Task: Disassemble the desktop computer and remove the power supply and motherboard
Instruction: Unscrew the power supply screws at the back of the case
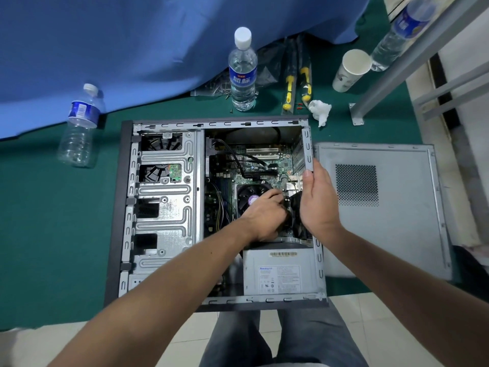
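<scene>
The computer case (164,207) lies open on its side on the green surface (53,234), at its near edge. The left hand (264,215) reaches in beside the fan (248,200), fingers curled on a black part. The right hand (317,200) grips the case's right wall, thumb on the rim. The power supply (277,274) sits in the near right corner of the case, the motherboard (254,165) beyond it

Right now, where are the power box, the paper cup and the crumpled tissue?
power supply (277,274), head view, on its labelled top face.
paper cup (350,71), head view, on its side wall.
crumpled tissue (320,110), head view, on its middle.
</scene>
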`<state>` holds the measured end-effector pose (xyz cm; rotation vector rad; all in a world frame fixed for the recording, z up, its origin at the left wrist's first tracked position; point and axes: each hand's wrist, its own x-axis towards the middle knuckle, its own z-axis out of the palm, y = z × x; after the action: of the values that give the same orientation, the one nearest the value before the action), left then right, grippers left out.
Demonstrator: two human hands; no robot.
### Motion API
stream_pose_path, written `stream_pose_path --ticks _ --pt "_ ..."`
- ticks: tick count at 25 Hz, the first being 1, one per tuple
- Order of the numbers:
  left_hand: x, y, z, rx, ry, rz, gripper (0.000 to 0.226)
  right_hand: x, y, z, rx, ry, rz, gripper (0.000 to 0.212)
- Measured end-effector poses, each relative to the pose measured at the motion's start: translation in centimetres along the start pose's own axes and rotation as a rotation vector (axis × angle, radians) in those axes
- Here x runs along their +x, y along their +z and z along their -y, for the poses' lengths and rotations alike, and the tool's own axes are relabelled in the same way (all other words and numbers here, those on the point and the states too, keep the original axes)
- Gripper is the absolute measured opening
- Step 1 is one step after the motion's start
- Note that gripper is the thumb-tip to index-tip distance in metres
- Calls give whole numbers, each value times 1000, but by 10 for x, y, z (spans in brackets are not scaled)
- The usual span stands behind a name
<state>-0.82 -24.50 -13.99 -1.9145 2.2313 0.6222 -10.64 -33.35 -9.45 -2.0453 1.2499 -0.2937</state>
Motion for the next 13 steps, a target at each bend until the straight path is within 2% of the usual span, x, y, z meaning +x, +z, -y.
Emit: stream_pose_path --ticks 4,8,13 --pt "2 -1 -3 18 -59 7 17 -1 0 0 0 14 6 46" --pt "5 0 -5 55 -68 24 22 -1 0 0 -2 11 -3 46" --pt "5 -2 -5 20 -56 42 16 0 -1 0 4 9 -1 46"
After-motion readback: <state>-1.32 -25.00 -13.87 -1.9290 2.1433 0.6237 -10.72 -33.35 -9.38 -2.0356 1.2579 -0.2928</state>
